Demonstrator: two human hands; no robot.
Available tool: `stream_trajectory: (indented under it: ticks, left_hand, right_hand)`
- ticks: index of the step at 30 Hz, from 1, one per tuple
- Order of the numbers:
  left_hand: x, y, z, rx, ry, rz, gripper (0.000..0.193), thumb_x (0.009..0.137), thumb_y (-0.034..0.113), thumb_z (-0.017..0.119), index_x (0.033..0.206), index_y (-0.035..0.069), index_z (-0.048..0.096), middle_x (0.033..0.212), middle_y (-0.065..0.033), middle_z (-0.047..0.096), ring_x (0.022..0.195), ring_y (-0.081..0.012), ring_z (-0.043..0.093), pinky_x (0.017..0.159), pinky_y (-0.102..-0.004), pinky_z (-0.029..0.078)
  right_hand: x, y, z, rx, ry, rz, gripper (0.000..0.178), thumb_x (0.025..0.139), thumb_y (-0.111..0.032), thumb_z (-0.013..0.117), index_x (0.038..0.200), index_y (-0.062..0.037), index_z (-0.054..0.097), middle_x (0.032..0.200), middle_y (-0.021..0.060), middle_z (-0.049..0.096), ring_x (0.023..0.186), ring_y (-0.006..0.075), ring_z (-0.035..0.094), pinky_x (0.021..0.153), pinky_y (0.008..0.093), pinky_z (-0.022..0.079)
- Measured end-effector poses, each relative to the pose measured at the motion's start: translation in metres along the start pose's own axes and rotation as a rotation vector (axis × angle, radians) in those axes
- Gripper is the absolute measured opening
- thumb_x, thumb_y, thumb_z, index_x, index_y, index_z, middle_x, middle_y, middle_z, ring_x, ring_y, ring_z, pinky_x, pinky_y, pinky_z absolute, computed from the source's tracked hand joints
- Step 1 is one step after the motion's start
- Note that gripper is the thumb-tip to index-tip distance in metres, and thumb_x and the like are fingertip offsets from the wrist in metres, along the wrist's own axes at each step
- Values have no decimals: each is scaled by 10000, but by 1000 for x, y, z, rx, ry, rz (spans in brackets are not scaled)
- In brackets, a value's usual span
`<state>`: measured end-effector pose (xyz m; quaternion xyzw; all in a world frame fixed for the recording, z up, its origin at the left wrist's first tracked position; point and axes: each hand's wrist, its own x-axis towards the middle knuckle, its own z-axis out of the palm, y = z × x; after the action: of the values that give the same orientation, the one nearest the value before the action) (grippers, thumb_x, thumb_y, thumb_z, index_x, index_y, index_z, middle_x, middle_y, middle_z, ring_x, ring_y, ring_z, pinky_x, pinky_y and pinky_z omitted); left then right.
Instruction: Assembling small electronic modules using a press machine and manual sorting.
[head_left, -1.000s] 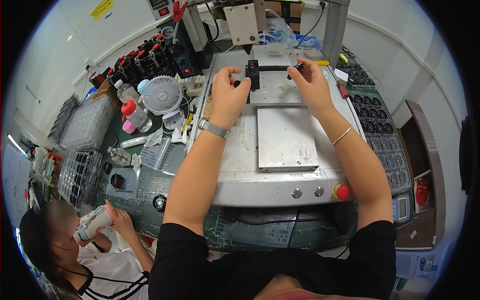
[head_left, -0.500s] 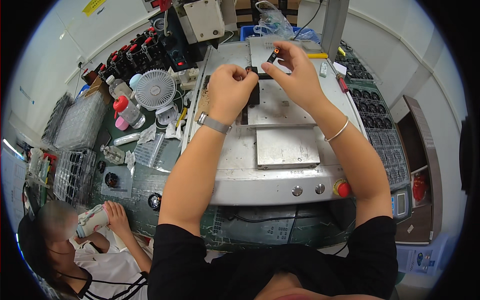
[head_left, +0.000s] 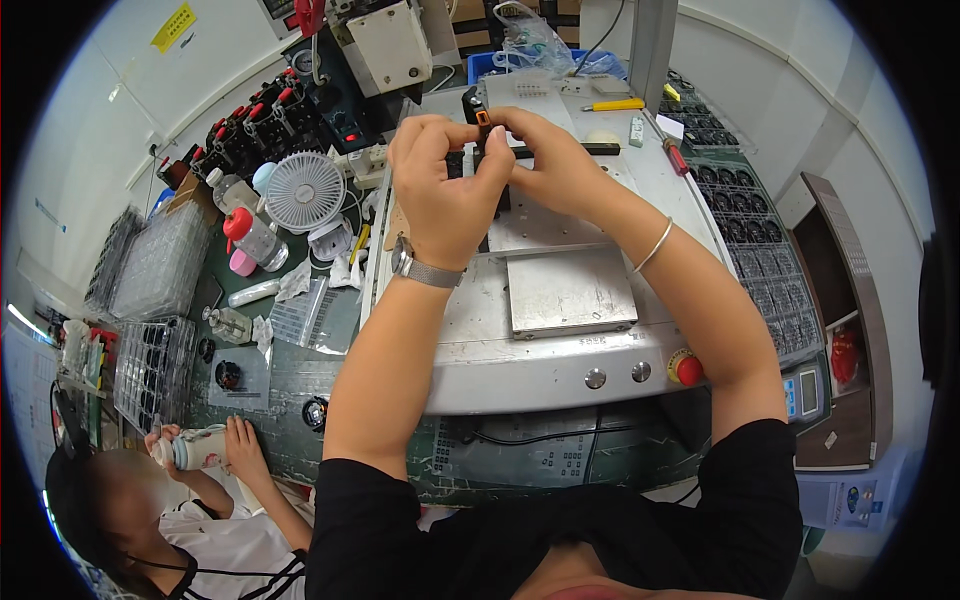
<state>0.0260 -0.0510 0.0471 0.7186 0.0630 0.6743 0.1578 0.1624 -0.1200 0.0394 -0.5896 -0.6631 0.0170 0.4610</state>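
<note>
A small black part with an orange-rimmed opening (head_left: 483, 118) is held upright above the metal machine bed (head_left: 460, 345). My left hand (head_left: 445, 185) pinches it from the left, thumb and forefinger closed at its lower side. From the right, my right hand (head_left: 550, 165) grips the same part, with thumb and forefinger against it. Anything smaller between the fingertips is hidden. Beneath the hands, a black fixture bar (head_left: 590, 149) on the bed is partly covered. A raised metal plate (head_left: 572, 292) lies nearer to me.
On the left stand a white fan (head_left: 305, 190), a red-capped bottle (head_left: 256, 240) and clear trays (head_left: 160, 260). A co-worker holds a light-coloured cup (head_left: 205, 450). A red stop button (head_left: 686, 368), a screwdriver (head_left: 675, 156) and trays of black round parts (head_left: 740, 215) are to the right.
My right hand has moved left and down with the black part, meeting my left hand. My hands were apart before; now both are on it. The co-worker's cup has shifted slightly.
</note>
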Motion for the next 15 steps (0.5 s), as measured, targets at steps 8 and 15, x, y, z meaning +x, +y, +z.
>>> stream_trajectory:
  ticks: [8,15]
  left_hand:
    - [-3,0,-5,-2,40,39,179,686,140,767,726,61,611,762,-76,558,717,-228,521,675,-355,398]
    - [25,29,-36,-210,153,29,196,673,88,766,716,30,584,771,-70,560,744,-207,521,676,-309,427]
  right_hand:
    - [-2,8,0,-214,-91,-138,437,815,-159,662,1222,-58,542,1255,145,563,1169,322,524,985,403,415]
    - [-22,1,0,-496,23,-315,478,859,-386,635,1237,-100,583,1356,181,499,1291,357,418,1048,482,313]
